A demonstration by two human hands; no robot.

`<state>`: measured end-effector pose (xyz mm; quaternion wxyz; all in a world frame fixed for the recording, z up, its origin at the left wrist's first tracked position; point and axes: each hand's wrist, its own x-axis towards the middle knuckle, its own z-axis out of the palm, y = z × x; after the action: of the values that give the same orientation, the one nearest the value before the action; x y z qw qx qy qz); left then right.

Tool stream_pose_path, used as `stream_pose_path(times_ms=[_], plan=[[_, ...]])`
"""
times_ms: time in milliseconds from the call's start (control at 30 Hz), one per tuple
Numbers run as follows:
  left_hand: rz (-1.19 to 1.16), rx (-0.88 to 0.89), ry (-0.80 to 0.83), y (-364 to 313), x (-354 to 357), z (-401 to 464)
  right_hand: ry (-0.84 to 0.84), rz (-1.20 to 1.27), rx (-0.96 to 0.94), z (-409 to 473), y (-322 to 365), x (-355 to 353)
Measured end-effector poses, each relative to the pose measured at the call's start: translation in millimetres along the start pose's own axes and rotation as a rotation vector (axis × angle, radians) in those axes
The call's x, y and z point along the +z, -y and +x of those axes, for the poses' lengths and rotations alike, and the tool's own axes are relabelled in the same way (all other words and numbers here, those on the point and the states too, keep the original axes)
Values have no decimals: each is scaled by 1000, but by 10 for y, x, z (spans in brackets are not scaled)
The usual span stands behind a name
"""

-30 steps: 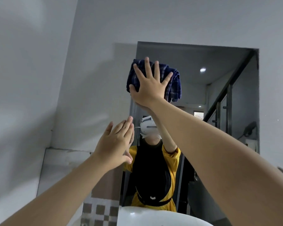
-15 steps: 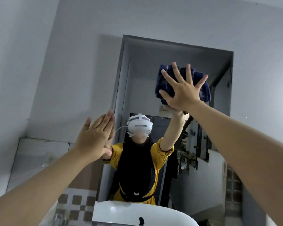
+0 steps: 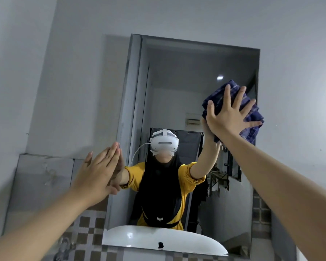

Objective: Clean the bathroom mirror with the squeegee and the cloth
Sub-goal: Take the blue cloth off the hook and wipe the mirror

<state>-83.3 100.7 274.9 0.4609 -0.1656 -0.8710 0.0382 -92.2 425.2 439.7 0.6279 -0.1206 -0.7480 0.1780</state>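
The bathroom mirror [image 3: 179, 87] hangs on the grey wall ahead, rectangular and unframed. A dark blue checked cloth [image 3: 251, 113] lies bunched flat against the glass near the mirror's upper right edge. My right hand [image 3: 228, 115] presses on it with fingers spread and straight. My left hand [image 3: 100, 170] is flat with straight fingers against the mirror's left edge, lower down. No squeegee is in view.
A white washbasin [image 3: 158, 240] shows at the mirror's bottom edge. Checked brown and white tiles [image 3: 87, 228] cover the lower wall. A pale panel [image 3: 43, 176] leans on the wall at left. The mirror reflects a person in a yellow top.
My right hand slid the cloth from the mirror's upper left across to its upper right edge. My left hand stayed flat at the left edge.
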Motion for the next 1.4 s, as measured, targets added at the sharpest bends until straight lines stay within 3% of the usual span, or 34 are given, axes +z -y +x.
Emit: stream_pose_path(times_ms=[167,467,633,800,1167,1400], plan=[[75,9,-3,57,130,-42,28,6,-127,-393,528,187],[75,54,-33,187,222,-76,118,-79,-543,-992,1567,481],[14,92,-71,163,291,-241,126,-140,-779,-1156,1546,526],[6,70,-25,110,335,-312,117,-239,-926,-1088,1080,441],[-30,-49,-35,-66,291,-299,84,-243,-545,-539,-387,12],[-31,-83,-10,-133,297,-329,70,-113,-103,-657,-709,-16]])
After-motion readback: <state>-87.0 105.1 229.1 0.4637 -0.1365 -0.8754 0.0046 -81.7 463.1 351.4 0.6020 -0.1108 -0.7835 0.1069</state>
